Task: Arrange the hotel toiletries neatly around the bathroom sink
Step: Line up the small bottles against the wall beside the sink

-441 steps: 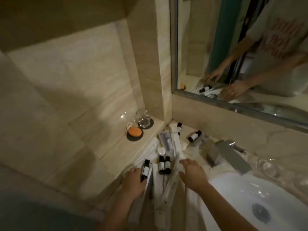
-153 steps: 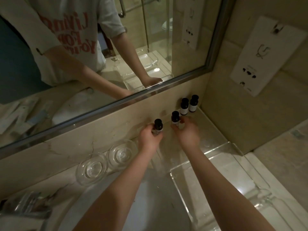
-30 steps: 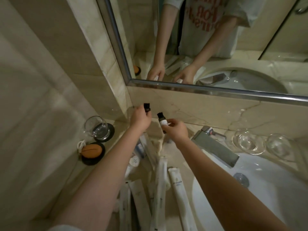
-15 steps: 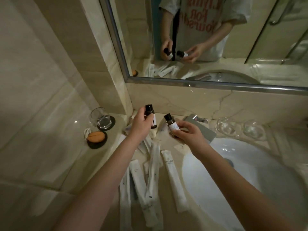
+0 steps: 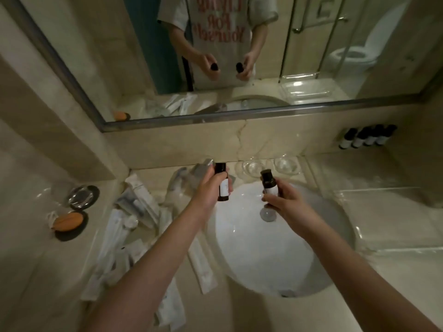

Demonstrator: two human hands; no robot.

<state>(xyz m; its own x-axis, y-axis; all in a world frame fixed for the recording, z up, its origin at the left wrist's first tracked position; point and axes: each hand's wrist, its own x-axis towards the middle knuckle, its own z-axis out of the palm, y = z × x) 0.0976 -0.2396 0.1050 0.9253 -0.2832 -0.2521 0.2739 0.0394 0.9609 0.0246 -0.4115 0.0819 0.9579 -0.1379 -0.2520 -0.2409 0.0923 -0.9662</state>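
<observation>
- Left hand (image 5: pixel 209 190) held above the sink (image 5: pixel 251 264) rim at 11 o'clock; its fingers (image 5: pixel 229 185) are curled round the left bottle (image 5: pixel 222 188), small and dark, pale label showing, cap toward 12 o'clock; it is lifted clear of the table (image 5: pixel 55 271).
- Right hand (image 5: pixel 286 203) over the basin near 12 o'clock; fingertips pinch the right bottle (image 5: pixel 269 183) by its lower half, cap up and leaning slightly to 11 o'clock; the drain (image 5: pixel 268 214) shows just below this hand.
- The two held bottles are apart, not touching.
- Row of four bottles (image 5: pixel 366 138) at 2 o'clock of the sink; upright, shoulder to shoulder against the back wall.
- White sachets (image 5: pixel 124 226) at 9 o'clock of the sink; a loose overlapping pile, trailing down toward 7 o'clock.
- Two glass dishes (image 5: pixel 286 165) at 12 o'clock, side by side between the sink and the wall.
- Orange oval piece (image 5: pixel 68 221) on a dark coaster, far out at 9 o'clock; drinking glass (image 5: pixel 81 195) on a second coaster just behind it.
- Clear tray (image 5: pixel 383 212) at 3 o'clock; edges blurred.
- Mirror (image 5: pixel 107 44) above reflects both hands, each with a dark cap.
</observation>
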